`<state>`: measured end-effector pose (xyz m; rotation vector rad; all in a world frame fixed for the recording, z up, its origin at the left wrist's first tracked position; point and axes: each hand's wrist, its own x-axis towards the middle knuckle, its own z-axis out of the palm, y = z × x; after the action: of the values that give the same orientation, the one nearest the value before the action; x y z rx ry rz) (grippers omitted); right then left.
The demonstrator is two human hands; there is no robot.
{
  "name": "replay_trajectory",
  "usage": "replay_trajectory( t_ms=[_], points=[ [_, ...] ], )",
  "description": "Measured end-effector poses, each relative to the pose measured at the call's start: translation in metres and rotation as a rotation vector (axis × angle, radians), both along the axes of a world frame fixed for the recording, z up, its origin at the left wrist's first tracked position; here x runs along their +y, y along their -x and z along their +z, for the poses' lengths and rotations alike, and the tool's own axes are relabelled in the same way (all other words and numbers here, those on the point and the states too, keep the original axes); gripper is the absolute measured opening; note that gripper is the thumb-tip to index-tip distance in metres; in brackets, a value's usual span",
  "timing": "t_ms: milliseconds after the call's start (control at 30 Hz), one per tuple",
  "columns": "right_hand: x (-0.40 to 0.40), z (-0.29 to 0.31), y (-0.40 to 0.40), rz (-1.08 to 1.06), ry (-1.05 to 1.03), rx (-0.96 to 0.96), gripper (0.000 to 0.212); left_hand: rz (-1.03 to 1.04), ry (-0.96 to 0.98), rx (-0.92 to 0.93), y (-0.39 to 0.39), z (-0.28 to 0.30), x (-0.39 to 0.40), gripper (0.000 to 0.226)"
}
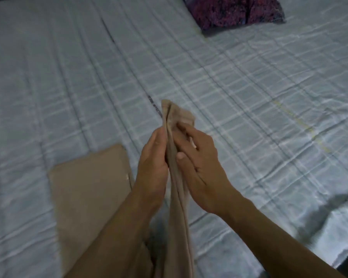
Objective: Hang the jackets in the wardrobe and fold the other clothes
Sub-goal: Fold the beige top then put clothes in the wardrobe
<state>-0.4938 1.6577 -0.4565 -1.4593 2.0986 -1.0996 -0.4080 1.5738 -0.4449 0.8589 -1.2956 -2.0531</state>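
You've got both hands pinched on the beige garment point(177, 177), left hand point(153, 167) and right hand point(197, 165) squeezing its top edge, rest hanging w/ 1 folded beige piece point(88, 187) on the bed point(249, 97) beside. Risk: layers slip apart if your pinch loosens, messing the fold.

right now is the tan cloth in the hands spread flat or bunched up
Bunched up. The tan cloth is gathered into a narrow lengthwise bundle, pinched between the left hand and right hand, held above the bed.
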Motion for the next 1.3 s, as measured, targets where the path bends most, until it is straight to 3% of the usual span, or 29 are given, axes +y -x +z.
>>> replay_trajectory(
  t_ms=[100,167,233,267,367,400,500,600,700,833,967,1100,1233,1300],
  points=[
    [-0.044,0.011,-0.045,0.099,-0.086,0.197,0.067,0.061,-0.177,0.131,-0.044,0.016,-0.039,0.057],
    [-0.076,0.013,-0.08,0.128,-0.097,0.23,0.07,0.065,-0.236,0.227,-0.077,0.019,-0.066,0.061],
    [-0.108,0.004,-0.112,0.196,-0.161,0.218,0.067,0.182,-0.305,0.211,-0.113,0.007,-0.091,0.061],
    [-0.123,-0.004,-0.125,0.263,-0.221,0.167,0.062,0.296,-0.305,0.058,-0.13,-0.003,-0.103,0.06],
    [-0.147,-0.033,-0.144,0.389,-0.351,-0.093,0.052,0.562,-0.115,-0.795,-0.178,-0.044,-0.125,0.052],
    [-0.146,-0.042,-0.144,0.38,-0.343,-0.09,0.052,0.546,-0.055,-0.914,-0.192,-0.055,-0.123,0.057],
    [-0.121,-0.065,-0.142,0.385,-0.355,0.121,0.052,0.362,0.203,-1.017,-0.217,-0.081,-0.099,0.066],
    [-0.083,-0.08,-0.149,0.434,-0.437,0.289,0.054,0.167,0.631,-1.136,-0.224,-0.091,-0.073,0.06],
    [-0.048,-0.085,-0.167,0.424,-0.457,0.403,0.053,-0.165,1.007,-1.183,-0.217,-0.099,-0.051,0.058],
    [-0.018,-0.097,-0.184,0.406,-0.594,0.572,0.062,-0.365,1.035,-1.293,-0.223,-0.129,-0.031,0.06],
    [-0.005,-0.115,-0.172,0.486,-0.638,0.512,0.069,-0.407,1.086,-1.353,-0.235,-0.15,-0.034,0.068],
    [0.002,-0.108,-0.152,0.547,-0.554,0.395,0.06,-0.354,1.1,-1.304,-0.232,-0.141,-0.026,0.064],
    [0.043,-0.099,-0.148,0.453,-0.427,0.26,0.053,-0.392,1.244,-0.98,-0.242,-0.121,0.019,0.043],
    [0.07,-0.097,-0.148,0.395,-0.398,0.192,0.053,-0.511,1.252,-0.821,-0.255,-0.115,0.049,0.05]
  ],
)
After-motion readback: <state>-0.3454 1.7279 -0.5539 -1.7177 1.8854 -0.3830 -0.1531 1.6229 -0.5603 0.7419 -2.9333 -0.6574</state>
